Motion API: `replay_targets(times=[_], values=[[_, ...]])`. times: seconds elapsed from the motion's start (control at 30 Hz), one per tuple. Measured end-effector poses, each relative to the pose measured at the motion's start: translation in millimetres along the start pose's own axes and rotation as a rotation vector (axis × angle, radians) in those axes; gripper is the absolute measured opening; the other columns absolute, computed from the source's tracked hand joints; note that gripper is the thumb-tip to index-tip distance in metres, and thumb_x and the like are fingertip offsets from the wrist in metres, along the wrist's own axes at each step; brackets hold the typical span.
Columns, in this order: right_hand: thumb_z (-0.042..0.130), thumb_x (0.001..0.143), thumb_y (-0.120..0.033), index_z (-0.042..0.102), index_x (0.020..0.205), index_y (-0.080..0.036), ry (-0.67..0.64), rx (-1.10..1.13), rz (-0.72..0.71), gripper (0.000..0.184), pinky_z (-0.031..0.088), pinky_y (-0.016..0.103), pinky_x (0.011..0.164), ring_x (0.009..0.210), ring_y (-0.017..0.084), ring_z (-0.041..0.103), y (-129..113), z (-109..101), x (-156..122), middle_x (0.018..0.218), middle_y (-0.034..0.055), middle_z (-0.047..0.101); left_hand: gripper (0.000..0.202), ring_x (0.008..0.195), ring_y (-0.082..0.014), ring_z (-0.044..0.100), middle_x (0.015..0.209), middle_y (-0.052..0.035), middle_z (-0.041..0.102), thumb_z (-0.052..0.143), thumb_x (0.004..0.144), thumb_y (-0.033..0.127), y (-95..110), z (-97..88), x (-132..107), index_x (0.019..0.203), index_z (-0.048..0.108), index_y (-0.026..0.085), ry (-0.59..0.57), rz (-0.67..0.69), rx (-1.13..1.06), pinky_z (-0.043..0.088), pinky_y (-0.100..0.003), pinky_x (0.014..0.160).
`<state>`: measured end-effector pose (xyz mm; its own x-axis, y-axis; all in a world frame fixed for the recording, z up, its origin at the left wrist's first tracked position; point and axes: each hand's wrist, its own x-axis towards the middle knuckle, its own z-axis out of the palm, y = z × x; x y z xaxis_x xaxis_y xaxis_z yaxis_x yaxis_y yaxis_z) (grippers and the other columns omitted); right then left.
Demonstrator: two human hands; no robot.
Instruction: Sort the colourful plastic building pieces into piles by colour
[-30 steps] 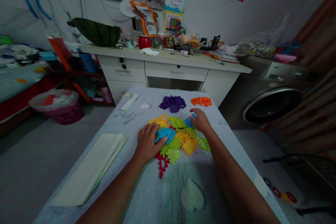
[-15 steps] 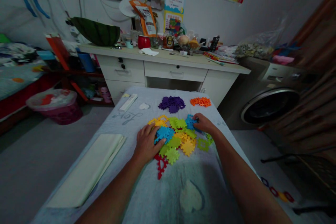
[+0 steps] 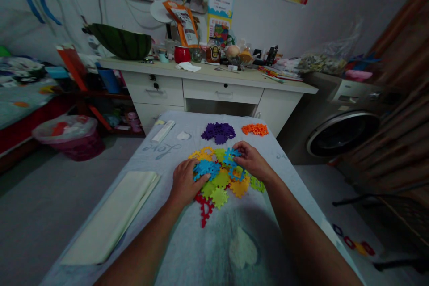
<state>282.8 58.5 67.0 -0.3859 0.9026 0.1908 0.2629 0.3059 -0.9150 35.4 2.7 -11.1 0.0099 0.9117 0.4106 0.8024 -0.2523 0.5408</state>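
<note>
My left hand [image 3: 184, 182] curls round a cluster of blue toothed plastic building pieces [image 3: 205, 169], thumb on the near side. My right hand [image 3: 253, 161] pinches a blue interlocking piece [image 3: 230, 157] above the mixed pile. Just below those fingers is a blue piece with an open middle [image 3: 237, 173]; whether it touches the hand I cannot tell. Underneath and around both hands lie green pieces [image 3: 219, 197], yellow pieces [image 3: 240, 187] and red pieces [image 3: 205, 211]. A green lattice piece [image 3: 257, 184] sits by my right wrist, partly hidden.
Behind the pile are a purple heap [image 3: 218, 132] and an orange heap [image 3: 254, 129] of similar pieces. A folded cream cloth [image 3: 112, 219] and a white oblong object [image 3: 163, 131] lie on the left of the cloth-covered table [image 3: 187, 250]. A cluttered desk [image 3: 161, 69] stands beyond.
My right hand has moved left with blue pieces, closer to my left hand. An open-middled blue piece now shows below it. The left hand stays at its blue cluster, shifted slightly.
</note>
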Motion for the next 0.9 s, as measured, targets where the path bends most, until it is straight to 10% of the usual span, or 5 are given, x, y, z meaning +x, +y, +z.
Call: replay_targets(times=[0.23,0.43,0.9], values=[[0.053,0.073,-0.008,0.059,0.113,-0.017,0.101,-0.662,0.073,0.042,0.036,0.043,0.105,0.120,0.024,0.051,34,-3,14,0.124,0.0116,0.059,0.044,0.119,-0.0291,0.050,0.121,-0.0107,0.059,0.053,0.087,0.052,2,-2.9,-1,0.117,0.051,0.020,0.094,-0.052,-0.053,0.038,-0.048,0.104],[0.061,0.069,-0.010,0.049,0.138,-0.026,-0.166,-0.946,0.244,0.071,0.033,0.049,0.107,0.137,0.034,0.034,57,-21,25,0.154,0.0122,0.032,0.045,0.122,-0.0306,0.047,0.125,-0.0110,0.056,0.053,0.087,0.052,8,-3.9,-3,0.118,0.052,0.020,0.026,0.035,0.013,0.036,-0.051,0.103],[0.057,0.078,-0.010,0.067,0.110,-0.017,-0.109,-1.111,0.137,0.034,0.040,0.029,0.088,0.100,0.022,0.059,63,-42,19,0.106,0.0117,0.066,0.061,0.126,-0.0285,0.049,0.131,-0.0077,0.061,0.058,0.084,0.055,30,-20.1,-8,0.137,0.047,0.026,-0.262,0.335,-0.054,0.005,-0.060,0.116]])
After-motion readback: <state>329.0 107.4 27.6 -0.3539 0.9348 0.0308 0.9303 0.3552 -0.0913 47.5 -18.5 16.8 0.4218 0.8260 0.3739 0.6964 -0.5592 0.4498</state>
